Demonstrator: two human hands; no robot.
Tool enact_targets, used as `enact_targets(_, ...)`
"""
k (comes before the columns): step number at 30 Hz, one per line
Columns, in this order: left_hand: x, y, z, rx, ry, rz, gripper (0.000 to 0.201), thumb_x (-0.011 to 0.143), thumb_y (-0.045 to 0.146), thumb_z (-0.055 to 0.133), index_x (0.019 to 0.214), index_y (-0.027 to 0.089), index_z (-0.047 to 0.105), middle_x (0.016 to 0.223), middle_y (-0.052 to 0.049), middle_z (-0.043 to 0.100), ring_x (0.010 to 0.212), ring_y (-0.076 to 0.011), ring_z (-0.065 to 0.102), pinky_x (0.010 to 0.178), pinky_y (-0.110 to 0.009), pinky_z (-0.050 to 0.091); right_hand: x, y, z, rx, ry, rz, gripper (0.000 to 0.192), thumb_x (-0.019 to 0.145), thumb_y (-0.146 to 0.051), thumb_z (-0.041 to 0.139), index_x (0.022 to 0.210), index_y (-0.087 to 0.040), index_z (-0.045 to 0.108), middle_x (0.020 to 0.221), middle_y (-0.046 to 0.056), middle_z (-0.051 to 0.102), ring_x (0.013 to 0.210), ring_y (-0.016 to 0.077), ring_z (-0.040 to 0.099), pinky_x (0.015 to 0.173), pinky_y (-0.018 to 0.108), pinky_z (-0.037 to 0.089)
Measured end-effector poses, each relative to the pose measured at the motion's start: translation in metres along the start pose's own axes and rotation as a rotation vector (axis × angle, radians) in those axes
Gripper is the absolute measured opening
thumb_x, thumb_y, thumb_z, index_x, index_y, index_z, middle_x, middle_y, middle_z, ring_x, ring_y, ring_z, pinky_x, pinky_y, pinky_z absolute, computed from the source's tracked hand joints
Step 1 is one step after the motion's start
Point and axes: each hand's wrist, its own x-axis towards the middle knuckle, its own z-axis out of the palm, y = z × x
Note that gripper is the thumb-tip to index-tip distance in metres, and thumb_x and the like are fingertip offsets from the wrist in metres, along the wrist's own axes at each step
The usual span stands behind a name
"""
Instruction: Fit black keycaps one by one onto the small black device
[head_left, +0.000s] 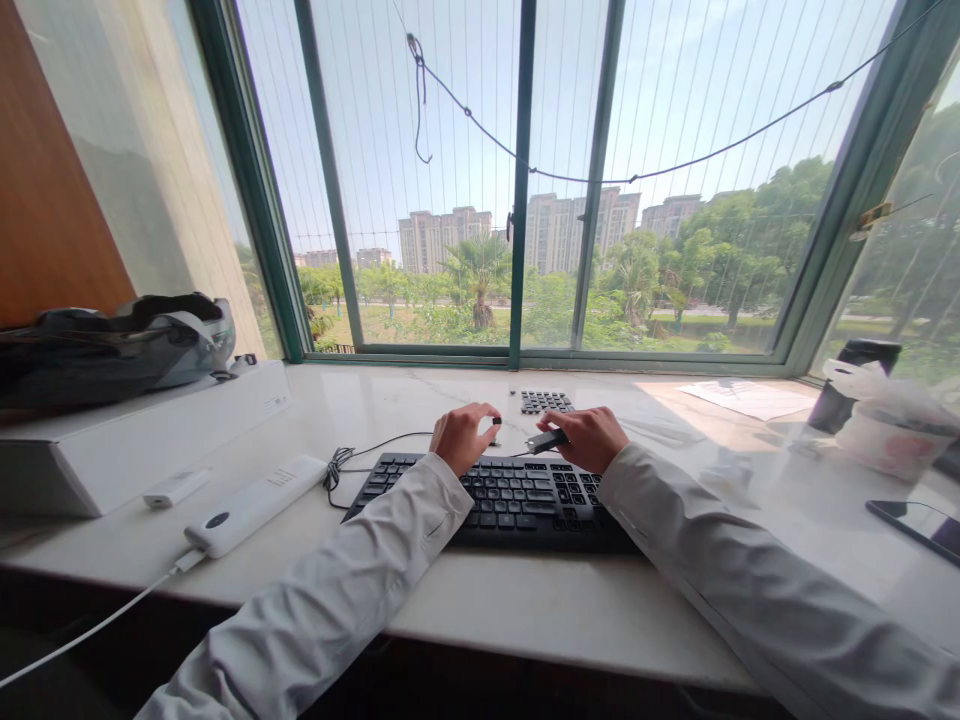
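A black keyboard (517, 500) lies on the pale countertop, below both hands. Several key positions on its right side look bare, without caps. My left hand (459, 438) is above the keyboard's back edge, pinching a small black keycap (496, 421) between thumb and fingertips. To its right, my right hand (592, 438) grips a small black-handled tool (546, 441), its slim end pointing left; the exact kind is unclear. Loose black keycaps (546, 402) stand in rows on the counter behind the hands.
On the left are a white power strip (255, 505), a small white device (176, 488), a bundled black cable (337, 465) and a white box (150, 430) with a dark bag on top. A phone (919, 525), plastic-wrapped tub (892, 430) and paper sheet (750, 398) lie right.
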Motion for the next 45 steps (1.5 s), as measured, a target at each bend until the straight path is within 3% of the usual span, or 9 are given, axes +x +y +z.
enact_targets(3, 0.001, -0.004, 0.001, 0.045, -0.031, -0.033, 0.011, 0.082, 0.030, 0.065, 0.092, 0.027, 0.068, 0.097, 0.002, 0.072, 0.089, -0.0174, 0.066, 0.075, -0.026, 0.048, -0.018, 0.022, -0.002, -0.065, -0.049, 0.050, 0.025, 0.084, -0.027, 0.052, 0.104, -0.028, 0.066, 0.088, 0.003, 0.075, 0.076, 0.0207, 0.068, 0.062, 0.028, 0.035)
enact_targets(8, 0.004, -0.011, 0.000, 0.112, -0.079, -0.100, 0.014, 0.081, 0.033, 0.066, 0.095, 0.030, 0.067, 0.094, 0.006, 0.073, 0.087, -0.0164, 0.067, 0.071, -0.026, 0.047, -0.048, 0.064, 0.022, -0.118, -0.088, 0.363, 0.030, 0.086, -0.033, 0.049, 0.110, -0.029, 0.067, 0.087, 0.006, 0.074, 0.075, 0.0243, 0.068, 0.061, 0.029, 0.037)
enact_targets(11, 0.006, -0.017, -0.003, 0.154, -0.090, -0.127, 0.016, 0.081, 0.037, 0.066, 0.096, 0.032, 0.068, 0.094, 0.007, 0.073, 0.088, -0.0164, 0.067, 0.073, -0.026, 0.048, -0.055, 0.079, 0.032, -0.114, -0.163, 0.426, 0.030, 0.086, -0.036, 0.047, 0.107, -0.029, 0.068, 0.090, 0.007, 0.073, 0.077, 0.0265, 0.067, 0.062, 0.031, 0.038)
enact_targets(18, 0.010, -0.033, -0.005, 0.204, -0.119, -0.183, 0.018, 0.083, 0.043, 0.062, 0.095, 0.033, 0.071, 0.100, 0.007, 0.073, 0.095, -0.0171, 0.066, 0.082, -0.026, 0.048, -0.052, 0.082, 0.026, -0.057, -0.196, 0.379, 0.029, 0.087, -0.035, 0.043, 0.101, -0.028, 0.067, 0.090, 0.008, 0.072, 0.080, 0.0261, 0.066, 0.064, 0.032, 0.039)
enact_targets(25, 0.045, -0.052, 0.005, 0.430, -0.391, -0.133, 0.023, 0.083, 0.040, 0.058, 0.100, 0.031, 0.070, 0.104, 0.004, 0.072, 0.097, -0.0211, 0.065, 0.084, -0.029, 0.049, -0.052, 0.085, 0.018, -0.037, -0.216, 0.386, 0.028, 0.087, -0.032, 0.042, 0.098, -0.024, 0.067, 0.090, 0.010, 0.071, 0.081, 0.0249, 0.065, 0.067, 0.032, 0.038)
enact_targets(30, 0.097, -0.064, 0.031, 0.488, -0.494, -0.102, 0.023, 0.083, 0.039, 0.056, 0.099, 0.030, 0.070, 0.105, 0.003, 0.072, 0.100, -0.0207, 0.063, 0.088, -0.029, 0.046, -0.051, 0.084, 0.019, -0.025, -0.221, 0.393, 0.029, 0.086, -0.031, 0.042, 0.098, -0.023, 0.068, 0.088, 0.010, 0.071, 0.080, 0.0251, 0.065, 0.067, 0.033, 0.038)
enact_targets(35, 0.142, -0.076, 0.077, 0.523, -0.564, -0.145, 0.021, 0.082, 0.033, 0.060, 0.100, 0.028, 0.070, 0.107, -0.001, 0.070, 0.101, -0.0215, 0.062, 0.089, -0.029, 0.046, -0.051, 0.083, 0.020, -0.005, -0.238, 0.387, 0.028, 0.086, -0.029, 0.044, 0.100, -0.023, 0.068, 0.090, 0.011, 0.070, 0.082, 0.0246, 0.065, 0.068, 0.032, 0.038)
enact_targets(42, 0.175, -0.086, 0.137, 0.518, -0.693, -0.153, 0.030, 0.091, 0.034, 0.056, 0.115, 0.017, 0.060, 0.117, -0.009, 0.060, 0.104, -0.0215, 0.058, 0.091, -0.042, 0.049, -0.052, 0.085, 0.022, 0.007, -0.254, 0.415, 0.027, 0.086, -0.029, 0.045, 0.098, -0.023, 0.068, 0.089, 0.010, 0.071, 0.083, 0.0244, 0.065, 0.068, 0.032, 0.038)
enact_targets(45, 0.182, -0.090, 0.154, 0.509, -0.730, -0.145, 0.032, 0.092, 0.033, 0.054, 0.119, 0.016, 0.057, 0.120, -0.010, 0.057, 0.104, -0.0211, 0.058, 0.088, -0.041, 0.051, -0.052, 0.084, 0.026, 0.007, -0.259, 0.412, 0.026, 0.086, -0.027, 0.045, 0.097, -0.022, 0.068, 0.089, 0.010, 0.070, 0.083, 0.0239, 0.065, 0.070, 0.032, 0.038)
